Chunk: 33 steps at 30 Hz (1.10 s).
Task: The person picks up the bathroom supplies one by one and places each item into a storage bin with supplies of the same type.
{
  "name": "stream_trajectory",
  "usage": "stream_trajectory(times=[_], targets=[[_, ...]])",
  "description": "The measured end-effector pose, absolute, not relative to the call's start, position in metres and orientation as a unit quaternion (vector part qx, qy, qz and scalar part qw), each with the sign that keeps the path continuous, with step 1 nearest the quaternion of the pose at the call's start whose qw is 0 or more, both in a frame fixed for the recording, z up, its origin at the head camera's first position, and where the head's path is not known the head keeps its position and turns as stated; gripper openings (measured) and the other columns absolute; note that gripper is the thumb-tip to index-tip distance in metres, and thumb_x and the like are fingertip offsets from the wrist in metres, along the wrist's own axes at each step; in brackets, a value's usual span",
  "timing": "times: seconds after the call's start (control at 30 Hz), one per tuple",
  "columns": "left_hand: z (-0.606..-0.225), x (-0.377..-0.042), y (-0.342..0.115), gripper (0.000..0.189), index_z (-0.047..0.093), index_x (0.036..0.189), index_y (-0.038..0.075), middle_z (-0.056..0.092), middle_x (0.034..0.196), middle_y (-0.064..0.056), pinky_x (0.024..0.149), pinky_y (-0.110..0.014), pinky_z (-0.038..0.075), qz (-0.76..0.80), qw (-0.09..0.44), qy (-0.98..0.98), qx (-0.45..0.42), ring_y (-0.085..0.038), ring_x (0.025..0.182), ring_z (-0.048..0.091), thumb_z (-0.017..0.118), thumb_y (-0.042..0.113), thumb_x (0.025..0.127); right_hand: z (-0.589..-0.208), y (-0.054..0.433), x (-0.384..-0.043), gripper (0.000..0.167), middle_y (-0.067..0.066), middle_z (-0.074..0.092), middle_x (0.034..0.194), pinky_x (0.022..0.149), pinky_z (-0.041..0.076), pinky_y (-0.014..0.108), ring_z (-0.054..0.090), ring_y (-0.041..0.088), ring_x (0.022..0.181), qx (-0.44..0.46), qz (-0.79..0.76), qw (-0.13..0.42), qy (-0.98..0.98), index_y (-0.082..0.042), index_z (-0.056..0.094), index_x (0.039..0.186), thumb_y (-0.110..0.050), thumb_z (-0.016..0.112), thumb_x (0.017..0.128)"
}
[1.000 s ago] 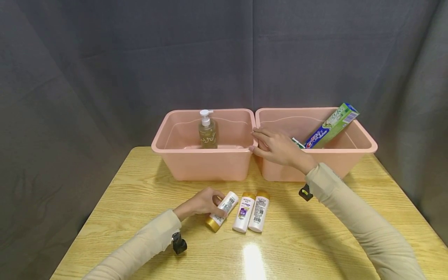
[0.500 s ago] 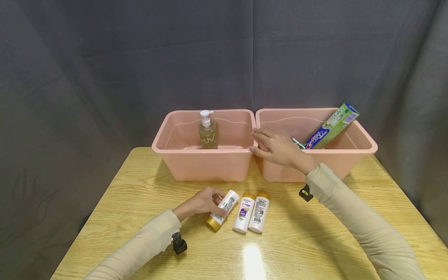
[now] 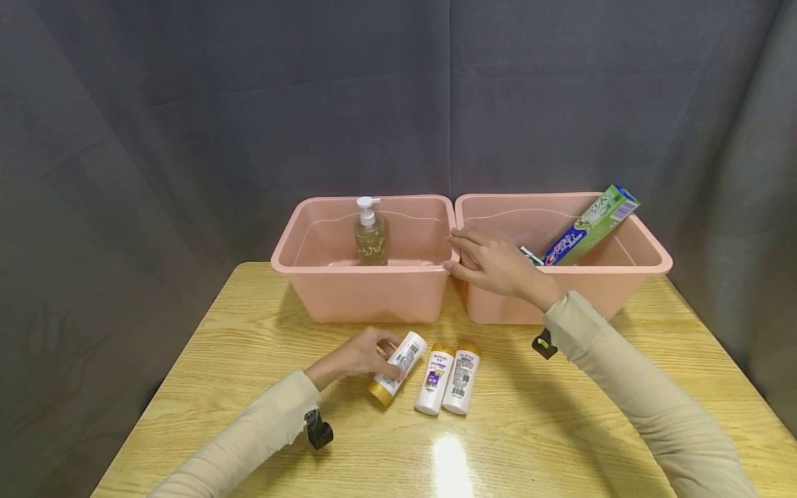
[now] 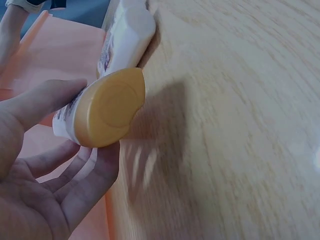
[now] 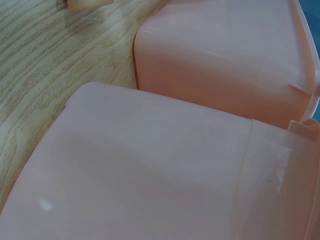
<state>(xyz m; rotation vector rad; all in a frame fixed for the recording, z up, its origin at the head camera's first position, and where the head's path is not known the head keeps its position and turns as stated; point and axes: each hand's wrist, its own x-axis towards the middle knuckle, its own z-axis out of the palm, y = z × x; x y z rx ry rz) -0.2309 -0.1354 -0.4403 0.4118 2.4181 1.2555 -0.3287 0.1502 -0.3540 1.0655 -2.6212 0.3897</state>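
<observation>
My left hand [image 3: 364, 360] pinches a white bottle [image 3: 406, 355] with a gold cap between thumb and fingers. The bottle slants, cap toward me. In the left wrist view its gold cap [image 4: 107, 110] faces the camera, and its shadow on the wood suggests it is raised. Just right of it lie two similar bottles side by side, one with a purple label [image 3: 432, 380], the other with a barcode [image 3: 461, 380]. My right hand [image 3: 492, 263] rests across the adjoining rims of the left pink bin [image 3: 361, 294] and right pink bin [image 3: 598, 287], fingers fairly straight.
In the left bin stands a pump bottle [image 3: 370, 242]. A green and blue toothpaste box [image 3: 588, 228] leans out of the right bin, beside a partly hidden green-and-white item [image 3: 531, 255]. Both bins stand on the wooden table [image 3: 535, 443], with a dark curtain [image 3: 373, 97] behind.
My left hand and the bottle it pinches have shifted slightly up and away from me. The right hand, bins and other bottles stay in place.
</observation>
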Motion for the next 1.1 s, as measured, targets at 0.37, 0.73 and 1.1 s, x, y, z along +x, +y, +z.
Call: stream_trajectory(times=[0.37,0.73,1.1], targets=[[-0.43,-0.229,-0.137,0.053,0.066,0.119,-0.002,0.061,0.096,-0.011,0.056,-0.033,0.056,0.464,0.202,0.848,0.155,-0.02,0.079,0.059,0.087,0.009,0.071,-0.354,0.15,-0.329,0.065,0.016,0.049,0.146,0.108,0.037,0.055,0.043,0.037,0.135,0.372,0.133,0.143,-0.907,-0.003,0.051,0.143,-0.05,0.053,0.099],[-0.417,-0.233,-0.141,0.056,0.063,0.124,-0.003,0.059,0.103,-0.014,0.058,-0.031,0.056,0.482,0.213,0.834,0.162,-0.021,0.081,0.06,0.085,0.007,0.074,-0.354,0.15,-0.33,0.064,0.016,0.05,0.145,0.107,0.037,0.056,0.044,0.039,0.134,0.372,0.135,0.149,-0.906,-0.002,0.052,0.142,-0.05,0.053,0.099],[-0.402,-0.233,-0.143,0.055,0.063,0.123,-0.005,0.061,0.101,-0.012,0.06,-0.03,0.055,0.465,0.205,0.84,0.191,-0.019,0.081,0.061,0.084,0.007,0.074,-0.354,0.15,-0.329,0.065,0.016,0.05,0.145,0.108,0.038,0.053,0.045,0.037,0.134,0.371,0.134,0.144,-0.908,-0.003,0.051,0.143,-0.051,0.053,0.099]])
